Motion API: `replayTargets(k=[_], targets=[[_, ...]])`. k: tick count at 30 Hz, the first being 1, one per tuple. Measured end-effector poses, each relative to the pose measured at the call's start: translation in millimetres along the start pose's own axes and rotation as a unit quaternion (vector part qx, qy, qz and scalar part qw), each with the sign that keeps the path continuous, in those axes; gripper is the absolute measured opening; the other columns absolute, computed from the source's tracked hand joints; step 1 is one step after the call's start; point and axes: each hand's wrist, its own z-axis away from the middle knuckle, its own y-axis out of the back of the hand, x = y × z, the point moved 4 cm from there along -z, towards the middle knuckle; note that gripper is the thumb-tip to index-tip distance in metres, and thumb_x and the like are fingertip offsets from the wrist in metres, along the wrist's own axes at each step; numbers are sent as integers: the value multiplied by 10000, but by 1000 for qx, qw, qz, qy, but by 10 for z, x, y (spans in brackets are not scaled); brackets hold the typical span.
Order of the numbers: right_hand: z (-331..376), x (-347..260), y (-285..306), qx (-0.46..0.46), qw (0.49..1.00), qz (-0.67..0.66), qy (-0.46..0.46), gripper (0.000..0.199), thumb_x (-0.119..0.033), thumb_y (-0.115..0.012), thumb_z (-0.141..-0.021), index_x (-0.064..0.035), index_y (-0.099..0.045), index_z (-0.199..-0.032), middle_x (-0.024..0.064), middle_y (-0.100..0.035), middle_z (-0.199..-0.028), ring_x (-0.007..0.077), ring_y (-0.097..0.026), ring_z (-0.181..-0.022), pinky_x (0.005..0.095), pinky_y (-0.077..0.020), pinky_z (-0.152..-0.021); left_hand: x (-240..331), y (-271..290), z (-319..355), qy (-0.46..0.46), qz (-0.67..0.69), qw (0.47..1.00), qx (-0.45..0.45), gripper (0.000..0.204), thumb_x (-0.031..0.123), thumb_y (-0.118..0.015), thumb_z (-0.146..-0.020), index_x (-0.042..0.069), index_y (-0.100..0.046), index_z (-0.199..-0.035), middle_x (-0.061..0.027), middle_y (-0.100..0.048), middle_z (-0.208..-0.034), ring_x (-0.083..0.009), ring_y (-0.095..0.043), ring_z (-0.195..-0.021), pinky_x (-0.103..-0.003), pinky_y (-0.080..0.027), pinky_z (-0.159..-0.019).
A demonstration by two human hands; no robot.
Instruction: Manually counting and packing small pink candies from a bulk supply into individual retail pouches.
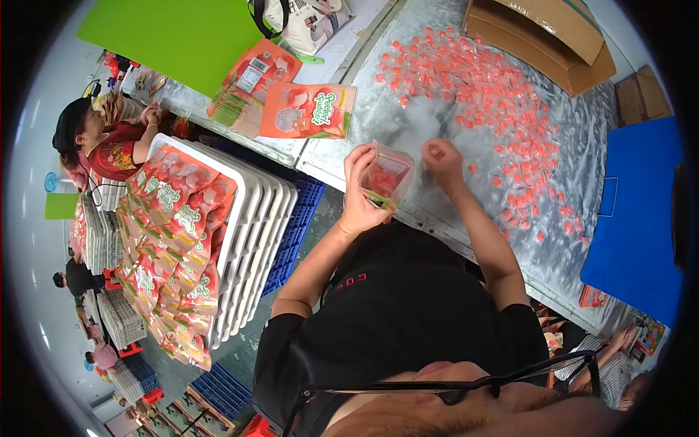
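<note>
My left hand (pixel 359 200) grips an open pouch (pixel 389 173) whose mouth faces up; reddish wrapped candies show through its see-through side. Just right of the pouch, over the metal table, my right hand (pixel 443 162) is closed in a fist. Something reddish shows at its fingers, too small to make out. Loose red candies (pixel 510 109) in see-through wrappers lie spread over the table beyond and to the right of that hand. Two printed orange pouches lie flat left of them, the nearer pouch (pixel 307 111) overlapping the farther pouch (pixel 251 81).
A cardboard box (pixel 546 33) stands at the far right, with a blue panel (pixel 633 218) along the right edge. To the left, filled pouches (pixel 171 233) heap on stacked white trays (pixel 251 240). A green board (pixel 175 36) lies far left; a co-worker (pixel 102 138) sits beyond the trays.
</note>
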Motion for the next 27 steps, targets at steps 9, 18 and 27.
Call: replayTargets(k=[9,18,27], targets=[[-718,-1131,490,89,655,-687,-301,171,-240,-598,-972,-75,-569,-1008,22,-560,-878,91,-484,-710,238,-387,-585,66,-195,-123,45,-29,998,-12,1038,-9,-867,-539,97,-377,-1447,-197,-326,-1387,-381,-384,-1322,-457,-420,-1082],[-679,-1323,493,84,861,-481,-140,215,-78,-512,-930,21,-597,-1101,138,-629,-1140,224,-560,-1145,363,-388,-1062,72,-299,-237,48,-50,998,5,1063,71,-934,-526,117,-383,-1433,-216,-297,-1393,-421,-353,-1296,-480,-384,-1077],[-840,-1755,814,-39,991,-20,127,187,-114,-640,-883,-3,-647,-1033,112,-654,-1123,269,-614,-1067,376,-467,-981,-27,-381,-278,36,-51,988,142,1178,117,-943,-538,71,-251,-1491,-202,-284,-1384,-403,-355,-1276,-475,-367,-1079]])
